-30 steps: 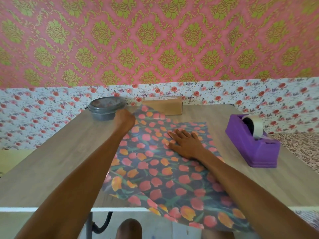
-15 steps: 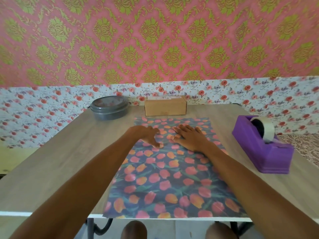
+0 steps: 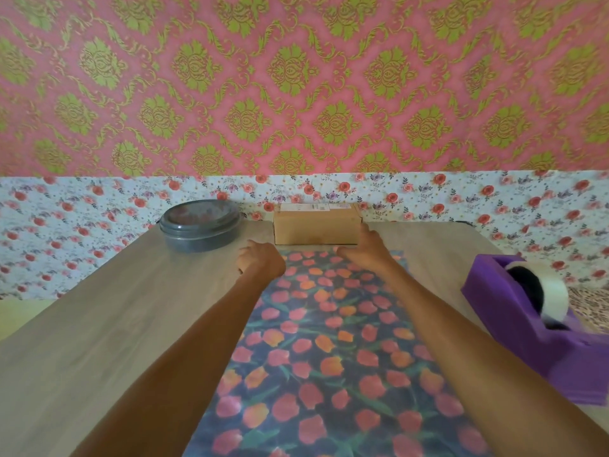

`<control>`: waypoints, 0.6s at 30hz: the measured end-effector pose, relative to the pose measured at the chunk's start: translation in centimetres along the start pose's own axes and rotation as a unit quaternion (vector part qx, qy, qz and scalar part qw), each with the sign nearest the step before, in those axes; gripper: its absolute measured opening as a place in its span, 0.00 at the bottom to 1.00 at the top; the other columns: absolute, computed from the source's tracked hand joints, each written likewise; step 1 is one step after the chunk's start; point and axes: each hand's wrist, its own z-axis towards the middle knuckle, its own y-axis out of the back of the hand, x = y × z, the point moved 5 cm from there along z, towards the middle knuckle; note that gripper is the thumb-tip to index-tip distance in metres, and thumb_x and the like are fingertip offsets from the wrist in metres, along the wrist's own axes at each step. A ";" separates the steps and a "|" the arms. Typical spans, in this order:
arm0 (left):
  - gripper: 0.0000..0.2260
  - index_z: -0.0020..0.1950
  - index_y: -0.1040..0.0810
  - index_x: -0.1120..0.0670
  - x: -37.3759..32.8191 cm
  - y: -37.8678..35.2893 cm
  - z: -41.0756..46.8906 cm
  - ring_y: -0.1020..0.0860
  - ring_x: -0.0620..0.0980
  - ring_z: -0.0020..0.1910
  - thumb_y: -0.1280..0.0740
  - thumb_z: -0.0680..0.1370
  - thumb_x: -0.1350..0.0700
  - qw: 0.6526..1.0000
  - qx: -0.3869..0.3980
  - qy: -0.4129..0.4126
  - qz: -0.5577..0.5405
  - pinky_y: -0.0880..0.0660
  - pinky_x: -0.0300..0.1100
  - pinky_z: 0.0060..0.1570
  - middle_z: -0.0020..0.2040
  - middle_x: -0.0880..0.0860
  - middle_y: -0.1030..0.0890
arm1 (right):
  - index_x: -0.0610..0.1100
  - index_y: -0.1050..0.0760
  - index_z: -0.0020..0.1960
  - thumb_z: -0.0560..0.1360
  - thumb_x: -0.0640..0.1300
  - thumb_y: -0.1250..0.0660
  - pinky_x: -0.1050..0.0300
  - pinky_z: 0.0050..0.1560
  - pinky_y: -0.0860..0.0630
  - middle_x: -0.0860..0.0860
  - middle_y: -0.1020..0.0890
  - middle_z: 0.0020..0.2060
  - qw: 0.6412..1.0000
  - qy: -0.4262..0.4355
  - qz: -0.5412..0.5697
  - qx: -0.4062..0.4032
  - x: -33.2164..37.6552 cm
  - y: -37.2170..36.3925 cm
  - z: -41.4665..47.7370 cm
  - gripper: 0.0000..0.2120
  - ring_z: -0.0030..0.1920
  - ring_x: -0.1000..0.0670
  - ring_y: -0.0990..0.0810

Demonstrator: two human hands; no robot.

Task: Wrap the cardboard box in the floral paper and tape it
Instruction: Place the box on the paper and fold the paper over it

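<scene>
Cardboard box (image 3: 316, 227) just beyond floral paper (image 3: 329, 341) — right hand (image 3: 364, 250) beside it.

Bright, even, diffuse light is recorded with faint shadows only; focus is held at the cardboard box (image 3: 316, 227), while blur and wide-angle bowing are noted far right of it.

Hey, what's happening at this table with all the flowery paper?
A person is getting ready to gift-wrap. The floral paper lies flat on the table, and the cardboard box sits unwrapped just beyond its far edge. Both hands are stretched toward the box, the right hand at its right end, the left hand short of its left end; neither clearly grips it. A purple tape dispenser waits on the right, a grey lidded bowl on the left.
</scene>
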 end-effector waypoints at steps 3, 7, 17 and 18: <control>0.20 0.70 0.30 0.60 0.5 0.3 2.1 0.32 0.63 0.69 0.38 0.78 0.57 0.999 0.000 0.034 -0.017 0.27 0.57 0.61 0.74 0.62 0.37 | 0.51 0.54 0.79 0.71 0.60 0.28 0.43 0.63 0.27 0.39 0.36 0.70 1.000 -0.025 -0.011 -0.008 -0.9 -0.6 1.9 0.48 0.66 0.37 0.29; 0.12 0.56 0.23 0.63 2.5 0.4 3.9 0.23 0.59 0.58 0.36 0.76 0.58 0.997 0.015 0.013 -0.081 0.25 0.49 0.55 0.59 0.60 0.22 | 0.46 0.57 0.80 0.71 0.67 0.33 0.40 0.64 0.32 0.39 0.35 0.71 0.988 -0.031 -0.133 -0.071 -2.1 -2.7 1.7 0.51 0.69 0.36 0.33; 0.14 0.54 0.21 0.62 5.4 1.1 6.2 0.21 0.54 0.51 0.27 0.74 0.54 0.991 -0.022 0.039 -0.125 0.29 0.42 0.41 0.50 0.56 0.19 | 0.46 0.53 0.80 0.72 0.74 0.43 0.38 0.64 0.34 0.40 0.36 0.72 0.970 0.027 -0.213 -0.109 -1.7 -3.7 0.9 0.48 0.68 0.36 0.33; 0.18 0.55 0.21 0.62 5.8 0.9 6.4 0.20 0.55 0.53 0.24 0.72 0.52 0.990 -0.032 0.041 -0.134 0.28 0.44 0.42 0.54 0.57 0.18 | 0.46 0.53 0.80 0.72 0.74 0.43 0.38 0.64 0.34 0.40 0.36 0.73 0.970 0.026 -0.214 -0.110 -1.7 -3.7 0.9 0.48 0.68 0.36 0.33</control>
